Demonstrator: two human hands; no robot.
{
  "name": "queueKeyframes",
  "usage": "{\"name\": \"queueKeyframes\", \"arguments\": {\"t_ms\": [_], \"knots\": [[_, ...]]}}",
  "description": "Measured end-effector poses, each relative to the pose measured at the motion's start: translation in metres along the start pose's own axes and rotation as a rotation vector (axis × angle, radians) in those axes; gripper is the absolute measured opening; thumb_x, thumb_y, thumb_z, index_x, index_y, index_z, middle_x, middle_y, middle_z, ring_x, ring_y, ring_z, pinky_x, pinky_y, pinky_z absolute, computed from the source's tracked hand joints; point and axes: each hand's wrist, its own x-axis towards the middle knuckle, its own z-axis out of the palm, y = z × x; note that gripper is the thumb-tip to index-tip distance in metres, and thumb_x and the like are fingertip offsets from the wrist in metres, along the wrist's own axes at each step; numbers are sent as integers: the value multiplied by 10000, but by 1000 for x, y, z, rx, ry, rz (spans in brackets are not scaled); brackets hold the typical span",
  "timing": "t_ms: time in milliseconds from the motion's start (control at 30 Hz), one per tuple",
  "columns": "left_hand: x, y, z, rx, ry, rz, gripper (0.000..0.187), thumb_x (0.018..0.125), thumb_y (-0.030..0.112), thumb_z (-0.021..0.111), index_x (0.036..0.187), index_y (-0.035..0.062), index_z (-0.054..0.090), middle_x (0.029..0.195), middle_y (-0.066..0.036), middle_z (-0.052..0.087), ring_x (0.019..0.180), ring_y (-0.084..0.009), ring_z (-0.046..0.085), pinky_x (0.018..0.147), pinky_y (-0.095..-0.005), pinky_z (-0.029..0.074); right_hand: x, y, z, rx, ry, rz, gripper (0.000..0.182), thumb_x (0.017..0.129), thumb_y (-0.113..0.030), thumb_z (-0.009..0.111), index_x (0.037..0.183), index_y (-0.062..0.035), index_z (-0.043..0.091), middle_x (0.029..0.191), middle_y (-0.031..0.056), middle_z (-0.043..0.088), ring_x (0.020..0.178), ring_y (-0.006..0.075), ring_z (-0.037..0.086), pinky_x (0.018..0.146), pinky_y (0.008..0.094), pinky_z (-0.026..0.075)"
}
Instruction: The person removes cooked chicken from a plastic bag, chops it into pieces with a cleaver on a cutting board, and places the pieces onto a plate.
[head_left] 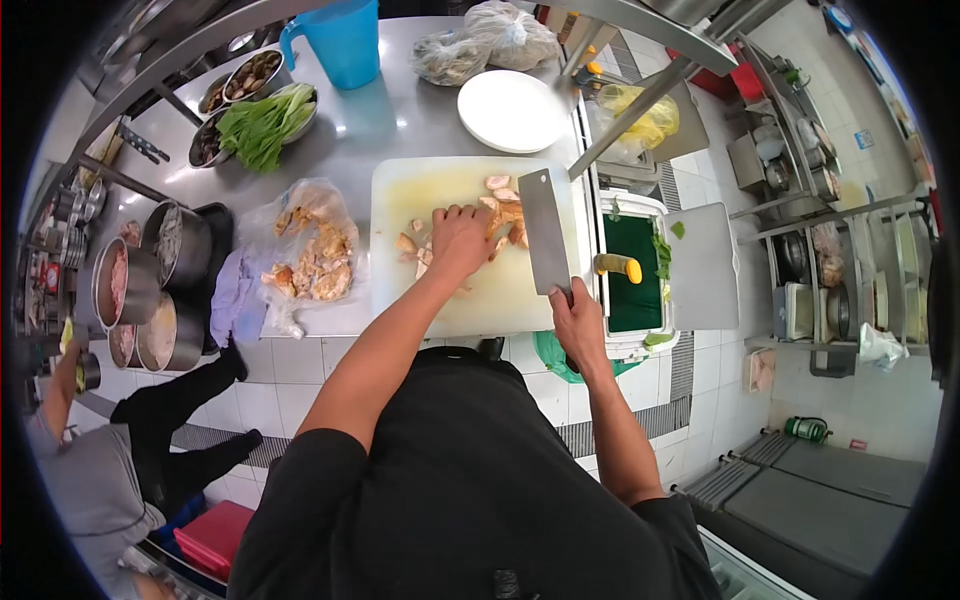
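My right hand [578, 318] is wrapped around the handle of a cleaver [543, 228], whose broad blade stands over the right side of a white cutting board [410, 300]. Curled fingers of my left hand [460, 240] press on a piece of chicken [495, 245], left of the blade; the fingertips are partly hidden. More chopped chicken [498, 183] lies above and around that hand, with small bits to its left. Beside the board, an open plastic bag [335, 205] holds several larger chicken pieces [325, 262].
Left are metal pots [182, 240] and bowls, one with leafy greens [262, 128]. A white plate [512, 110], blue jug [343, 45] and tied bags [490, 42] stand behind. A lidded bin [630, 310] is right. Shelf posts [640, 110] frame the counter. Another person [95, 470] is at left.
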Motion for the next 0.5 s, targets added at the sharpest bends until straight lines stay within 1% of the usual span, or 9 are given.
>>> {"name": "queueKeyframes", "arguments": {"t_ms": [67, 100, 167, 200, 267, 300, 400, 467, 500], "knots": [[14, -5, 7, 13, -89, -36, 374, 799, 247, 738, 1154, 129, 735, 1009, -98, 731, 990, -288, 665, 918, -427, 414, -3, 8, -2, 4, 11, 31, 328, 1016, -323, 584, 977, -3, 526, 759, 276, 655, 743, 523, 625, 652, 549, 466], [18, -9, 6, 16, -93, -25, 374, 799, 247, 738, 1154, 129, 735, 1009, -98, 731, 990, -288, 665, 918, -427, 414, -6, 11, -2, 31, -1, 49, 341, 1014, -336, 585, 974, -3, 528, 760, 277, 654, 751, 525, 626, 659, 550, 468], [25, -22, 0, -234, -164, -116, 396, 839, 277, 725, 1192, 98, 721, 1007, -98, 752, 950, -267, 702, 976, -404, 471, -9, 17, 0, 50, -14, 69, 357, 1009, -348, 591, 967, 1, 530, 766, 278, 654, 769, 527, 627, 670, 550, 471], [30, -31, 1, -230, -164, -111, 396, 839, 277, 725, 1192, 98, 721, 1007, -98, 752, 950, -267, 702, 976, -404, 471, -10, 20, 0, 54, -10, 69, 357, 1009, -348, 591, 967, 1, 530, 766, 278, 654, 769, 527, 627, 670, 550, 471], [36, -47, 6, -571, -167, -381, 380, 862, 252, 673, 1211, 107, 715, 994, -133, 761, 962, -302, 718, 1005, -443, 475, -10, 25, 1, 70, -29, 77, 344, 1005, -331, 601, 964, 3, 531, 769, 279, 655, 771, 524, 627, 665, 545, 471], [38, -47, 2, -570, -163, -379, 380, 862, 252, 673, 1211, 107, 715, 994, -133, 761, 962, -302, 718, 1005, -443, 475, -10, 26, 0, 70, -28, 73, 344, 1005, -331, 601, 964, 3, 531, 769, 279, 655, 771, 524, 627, 665, 545, 471], [40, -49, -12, -446, -148, -413, 401, 880, 280, 679, 1235, 96, 701, 1110, -138, 738, 1072, -320, 691, 1026, -449, 503, -5, 31, 1, 92, -21, 72, 337, 1000, -315, 611, 955, 9, 533, 786, 287, 656, 789, 535, 618, 673, 551, 466], [34, -51, -23, -195, -139, -352, 550, 854, 327, 732, 1355, 122, 635, 1306, -161, 651, 1193, -336, 636, 1002, -460, 523, 1, 40, -1, 79, 50, 23, 336, 997, -306, 612, 939, 14, 529, 717, 243, 646, 675, 461, 648, 615, 511, 482], [26, -52, -39, -192, -137, -347, 550, 854, 327, 732, 1355, 122, 635, 1306, -161, 651, 1193, -336, 636, 1002, -460, 523, 5, 44, -4, 83, 54, 22, 336, 997, -306, 612, 939, 14, 529, 717, 243, 646, 675, 461, 648, 615, 511, 482]]}}
